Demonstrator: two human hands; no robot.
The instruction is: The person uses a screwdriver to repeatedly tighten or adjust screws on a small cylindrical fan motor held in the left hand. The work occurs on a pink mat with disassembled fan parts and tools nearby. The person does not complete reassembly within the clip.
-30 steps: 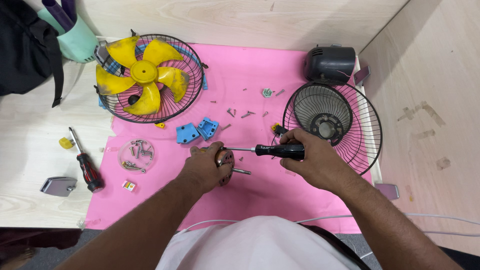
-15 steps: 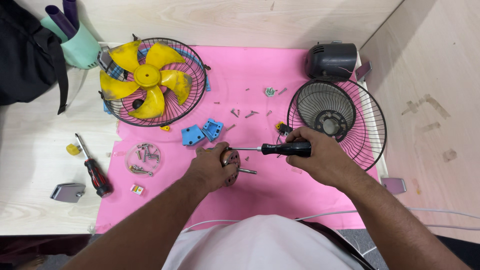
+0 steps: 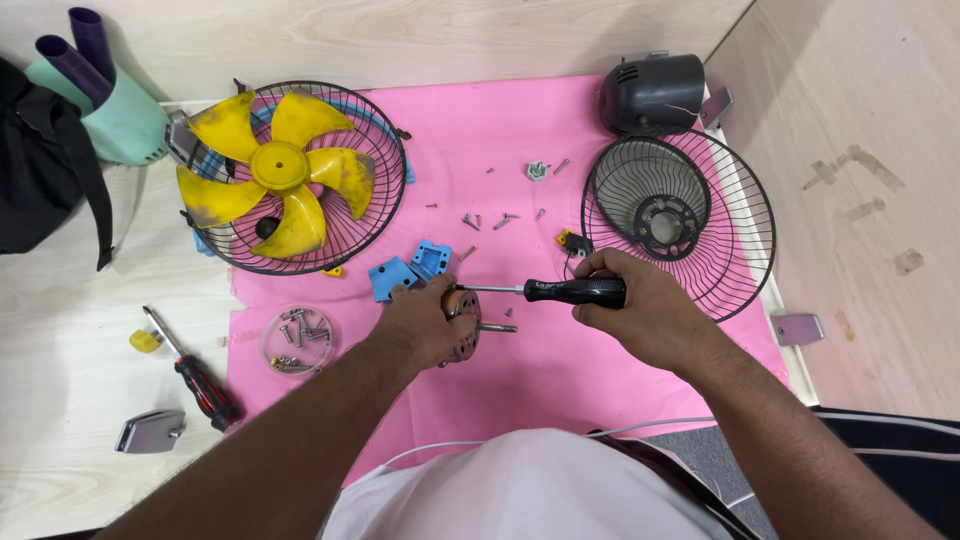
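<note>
Both forearms came in from the near edge and met over the middle of the pink mat [image 3: 520, 130]. The left hand [image 3: 425, 325] lay palm down, wrist nearly straight, its fingers curled tight around a small round motor part [image 3: 463, 325] with a copper-coloured face and a metal shaft sticking out to the right; the part sat just above the mat, near its centre. The right hand [image 3: 640, 310] was closed in a fist around the black handle of a screwdriver [image 3: 560, 291], knuckles up, thumb along the near side. It held the tool level, the shank pointing left with its tip at the top of the motor part, right beside the left thumb.

Just beyond the left hand lay two blue plastic pieces [image 3: 412, 270], and a few loose screws [image 3: 485, 220] were scattered farther up the mat. To the left of the hand a clear round dish of screws [image 3: 297, 340] sat at the mat's edge. At the far left lay a wire fan guard [image 3: 380, 215] holding yellow fan blades [image 3: 270, 170]. To the right, just past the right hand, lay an empty black fan guard [image 3: 740, 230], with a black motor housing [image 3: 655, 92] beyond it. A red-and-black screwdriver [image 3: 200, 380] lay on the wooden table at the near left.
</note>
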